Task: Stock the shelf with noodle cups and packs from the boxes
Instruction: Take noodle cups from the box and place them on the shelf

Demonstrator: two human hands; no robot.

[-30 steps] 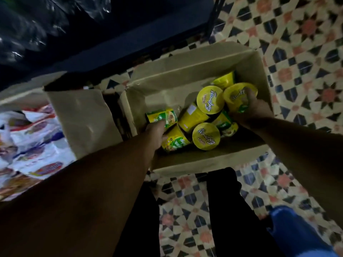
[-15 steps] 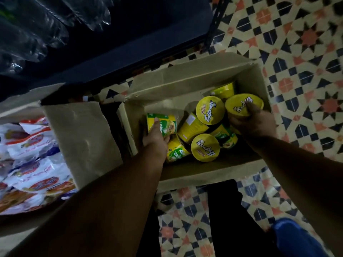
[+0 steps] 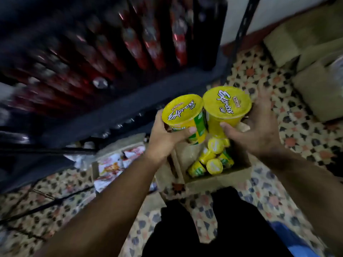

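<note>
So rn both hands are up over the open cardboard box (image 3: 217, 179) w/ one noodle cup each. The left hand (image 3: 163, 138) has its fingers curled round the side wall of the left cup (image 3: 182, 113), thumb across the front just under the lid rim. The right hand (image 3: 259, 130) wraps the right cup (image 3: 226, 103) the same way, thumb on the near side, other fingers round the back. The two cups are touching or v close at the rims, lids facing up toward the cam.

Handling, imo: these look like light thin-wall cups w/ foil or paper lids, so they prob dent if squeezed hard and the lid would puncture if poked. The printed sleeve looks smooth, maybe a bit slippery. Best hold is what's happening here, around the body below the rim so the lip stops it sliding down. Wouldn't grab by the lid edge.

More cups (image 3: 213, 160) lie tumbled in the box bottom, some on their sides. A second box to the left has the noodle packs (image 3: 113, 164); those look soft and crinkly, contents prob brittle, so take them flat, not crushed.

The shelf (image 3: 118, 115) edge runs just beyond the hands, w/ blurry dark bottles (image 3: 141, 47) up on it. Floor is patterned tile (image 3: 297, 115).
</note>
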